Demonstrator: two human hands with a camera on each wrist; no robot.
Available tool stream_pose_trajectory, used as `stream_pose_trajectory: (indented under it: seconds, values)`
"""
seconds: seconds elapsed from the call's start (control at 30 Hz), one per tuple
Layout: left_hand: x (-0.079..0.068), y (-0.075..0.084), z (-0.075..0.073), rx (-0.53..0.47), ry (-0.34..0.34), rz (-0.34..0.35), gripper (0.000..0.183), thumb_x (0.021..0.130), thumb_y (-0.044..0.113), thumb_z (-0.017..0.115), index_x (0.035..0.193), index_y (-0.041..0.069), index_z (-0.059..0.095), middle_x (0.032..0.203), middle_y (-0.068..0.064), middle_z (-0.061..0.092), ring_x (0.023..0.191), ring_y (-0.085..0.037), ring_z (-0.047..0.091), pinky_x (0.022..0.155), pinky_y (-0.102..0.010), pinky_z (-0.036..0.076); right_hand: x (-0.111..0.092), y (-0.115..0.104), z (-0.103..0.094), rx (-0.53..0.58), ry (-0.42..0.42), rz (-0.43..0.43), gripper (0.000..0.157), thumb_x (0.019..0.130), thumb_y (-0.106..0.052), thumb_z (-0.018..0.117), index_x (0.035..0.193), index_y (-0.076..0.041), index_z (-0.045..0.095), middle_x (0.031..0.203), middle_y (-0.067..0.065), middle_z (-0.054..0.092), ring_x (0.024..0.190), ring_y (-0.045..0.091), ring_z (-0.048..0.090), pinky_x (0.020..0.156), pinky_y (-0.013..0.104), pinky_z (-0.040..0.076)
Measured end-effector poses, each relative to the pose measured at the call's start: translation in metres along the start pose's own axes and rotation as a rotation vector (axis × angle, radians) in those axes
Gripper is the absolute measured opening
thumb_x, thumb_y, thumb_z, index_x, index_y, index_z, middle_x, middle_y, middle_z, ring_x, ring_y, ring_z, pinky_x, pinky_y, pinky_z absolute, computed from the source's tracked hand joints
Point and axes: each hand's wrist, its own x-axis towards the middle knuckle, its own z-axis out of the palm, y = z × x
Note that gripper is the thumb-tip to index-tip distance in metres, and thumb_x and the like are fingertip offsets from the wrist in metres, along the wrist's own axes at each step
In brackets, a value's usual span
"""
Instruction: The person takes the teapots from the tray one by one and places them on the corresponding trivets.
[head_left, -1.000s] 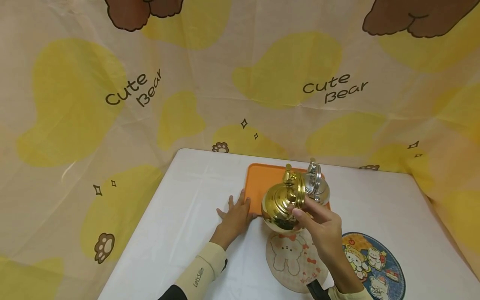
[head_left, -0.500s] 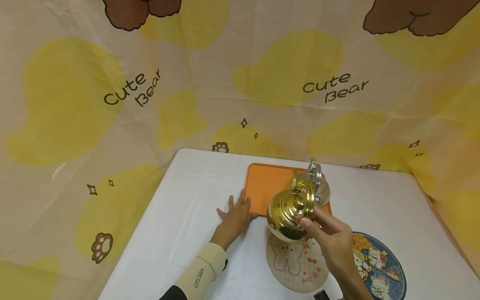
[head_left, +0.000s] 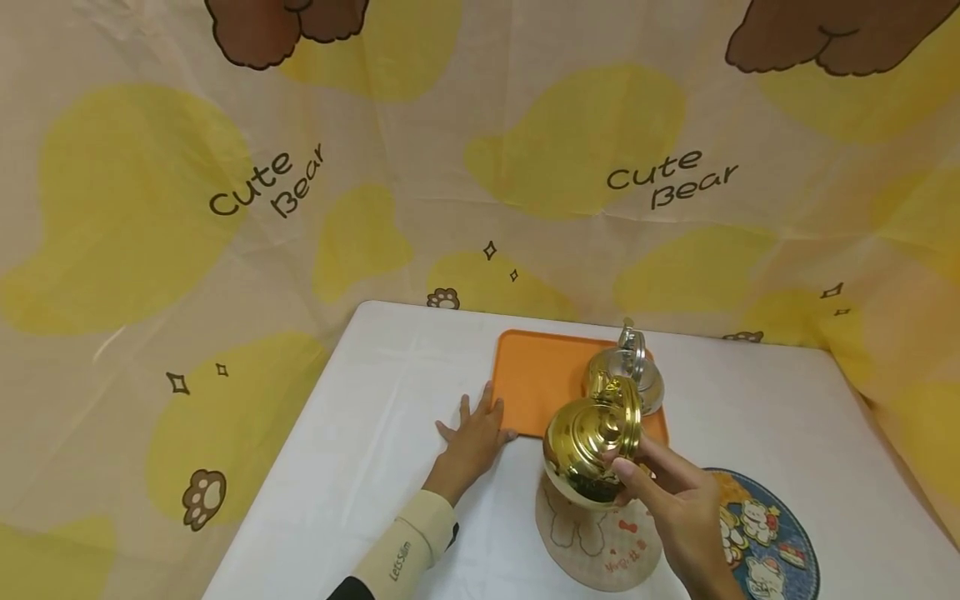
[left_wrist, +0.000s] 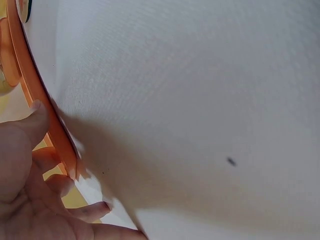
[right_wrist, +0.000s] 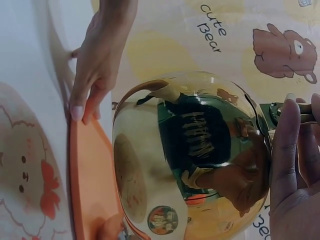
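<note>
Two hands share the work: the right hand (head_left: 678,508) curls its fingers (right_wrist: 286,145) round the gold kettle's (head_left: 592,450) handle, holding it in the air over the bear mat (head_left: 600,546); the left hand (head_left: 472,437) lies flat, fingers straight, steadying the orange tray (head_left: 536,379) on the desk (head_left: 360,467).

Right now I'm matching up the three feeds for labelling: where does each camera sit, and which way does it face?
Head: worn high, looking forward and down at the white table; shows the left hand against the orange tray and the right hand holding the gold teapot.
Left wrist: at the left hand, skimming the tabletop; fingers on the tray edge.
Right wrist: beside the right hand, facing the teapot's side; fingers show.
Shared: the right wrist and head views both show the left hand, tray and teapot.
</note>
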Motion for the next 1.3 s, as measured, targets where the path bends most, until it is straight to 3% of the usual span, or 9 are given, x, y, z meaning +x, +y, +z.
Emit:
stream_pose_trajectory:
  seconds: [0.23,0.37,0.6,0.87,1.07,1.3]
  values:
    - [-0.001,0.0,0.0,-0.005,0.013,0.015,0.064,0.105,0.042,0.064,0.158,0.008,0.051,0.176,-0.012,0.024,0.154,-0.058,0.026,0.098,-0.094,0.026,-0.008,-0.006,-0.003,-0.051,0.009,0.084,0.034,0.098,0.021,0.057,0.132,0.025,0.056,0.108,0.002,0.079,0.093,0.013,0.072,0.061,0.032,0.061]
    - [0.002,-0.005,0.008,-0.006,0.033,0.029,0.065,0.104,0.042,0.065,0.157,0.008,0.051,0.176,-0.012,0.023,0.153,-0.059,0.028,0.096,-0.095,0.026,-0.013,-0.007,-0.005,-0.044,0.012,0.104,0.035,0.099,0.02,0.057,0.133,0.026,0.054,0.108,-0.001,0.078,0.093,0.01,0.071,0.061,0.032,0.06]
    - [0.007,-0.01,0.016,0.01,0.038,0.023,0.067,0.104,0.046,0.063,0.159,0.01,0.049,0.178,-0.01,0.019,0.154,-0.058,0.026,0.096,-0.095,0.025,-0.019,-0.004,-0.007,-0.047,0.017,0.098,0.034,0.099,0.02,0.057,0.132,0.025,0.055,0.109,0.003,0.079,0.094,0.01,0.072,0.06,0.032,0.06]
    - [-0.001,0.0,-0.002,-0.022,-0.017,0.001,0.065,0.105,0.04,0.063,0.159,0.007,0.048,0.177,-0.012,0.021,0.155,-0.058,0.023,0.101,-0.093,0.024,-0.027,0.002,-0.01,-0.033,0.054,0.107,0.037,0.096,0.024,0.058,0.133,0.022,0.059,0.107,0.002,0.08,0.092,0.009,0.073,0.06,0.029,0.061]
    - [0.002,-0.003,0.004,-0.02,0.015,0.015,0.065,0.106,0.041,0.062,0.158,0.006,0.049,0.177,-0.012,0.02,0.153,-0.059,0.026,0.098,-0.094,0.026,-0.032,0.015,-0.012,0.097,0.071,0.022,0.043,0.092,0.031,0.053,0.133,0.021,0.061,0.108,0.016,0.079,0.087,0.015,0.073,0.058,0.03,0.059]
    - [0.002,0.0,-0.001,-0.008,-0.01,0.003,0.065,0.104,0.042,0.063,0.158,0.008,0.05,0.176,-0.013,0.023,0.155,-0.057,0.025,0.1,-0.094,0.025,-0.038,0.019,-0.013,0.07,0.093,0.081,0.043,0.093,0.029,0.055,0.135,0.02,0.06,0.108,0.014,0.078,0.088,0.016,0.072,0.059,0.03,0.06]
